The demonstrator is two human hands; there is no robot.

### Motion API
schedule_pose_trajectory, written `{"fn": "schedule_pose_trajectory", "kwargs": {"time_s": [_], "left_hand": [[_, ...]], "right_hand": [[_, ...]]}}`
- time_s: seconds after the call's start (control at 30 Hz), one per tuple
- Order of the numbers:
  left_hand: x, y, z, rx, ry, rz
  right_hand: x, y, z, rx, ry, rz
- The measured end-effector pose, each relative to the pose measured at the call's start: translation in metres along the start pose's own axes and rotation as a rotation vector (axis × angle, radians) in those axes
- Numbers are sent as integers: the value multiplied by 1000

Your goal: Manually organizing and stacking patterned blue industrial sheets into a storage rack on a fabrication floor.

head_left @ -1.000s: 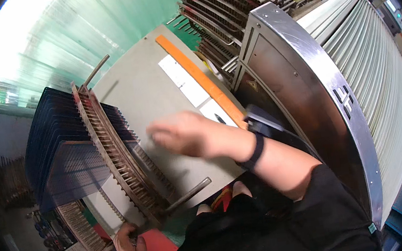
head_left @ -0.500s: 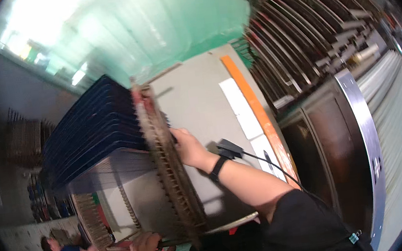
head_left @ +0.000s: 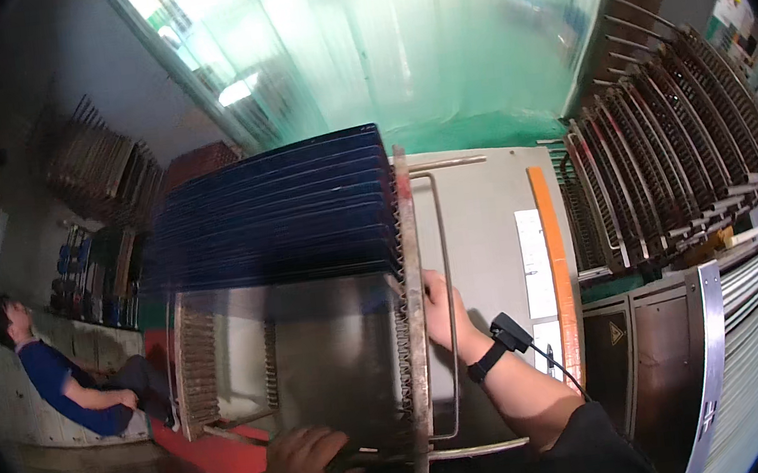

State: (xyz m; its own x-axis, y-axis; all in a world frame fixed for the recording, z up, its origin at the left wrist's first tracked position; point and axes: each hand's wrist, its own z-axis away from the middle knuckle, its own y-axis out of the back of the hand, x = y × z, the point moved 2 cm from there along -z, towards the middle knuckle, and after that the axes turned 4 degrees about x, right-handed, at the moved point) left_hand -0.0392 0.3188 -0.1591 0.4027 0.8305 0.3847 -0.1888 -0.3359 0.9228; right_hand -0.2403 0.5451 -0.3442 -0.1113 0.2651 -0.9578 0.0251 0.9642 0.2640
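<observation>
A metal rack point(head_left: 419, 353) with toothed sides stands before me on a pale worktop. Its far part holds several thin, dark blue panels point(head_left: 274, 216) stacked in the slots. Below and nearer lies a glossy dark panel point(head_left: 341, 357), partly see-through or reflective. My left hand point(head_left: 307, 464), a little blurred, has its fingers over and thumb under what looks like this panel's near edge. My right hand point(head_left: 443, 309) reaches between the rack's right side and its bent rod handle point(head_left: 457, 368); it is closed against the rack's side, fingertips partly hidden.
Right of the rack, white paper sheets point(head_left: 536, 261) lie beside an orange strip point(head_left: 550, 245). More toothed racks point(head_left: 669, 157) stand at the right, others point(head_left: 100, 165) at the far left. A seated person point(head_left: 73, 379) is at the left. A translucent green curtain point(head_left: 395, 48) hangs behind.
My view has turned, so the rack appears more upright and further right. My left hand has moved right along the near side. My right hand stays at the rack's right side.
</observation>
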Motion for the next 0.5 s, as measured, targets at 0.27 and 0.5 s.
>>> {"fn": "schedule_pose_trajectory", "kwargs": {"time_s": [0.27, 0.5], "left_hand": [[-5, 1, -2, 4, -11, 82], [-5, 0, 4, -181, 10, 122]], "right_hand": [[-11, 16, -11, -222, -105, -208], [-20, 78, 9, -129, -274, -264]]}}
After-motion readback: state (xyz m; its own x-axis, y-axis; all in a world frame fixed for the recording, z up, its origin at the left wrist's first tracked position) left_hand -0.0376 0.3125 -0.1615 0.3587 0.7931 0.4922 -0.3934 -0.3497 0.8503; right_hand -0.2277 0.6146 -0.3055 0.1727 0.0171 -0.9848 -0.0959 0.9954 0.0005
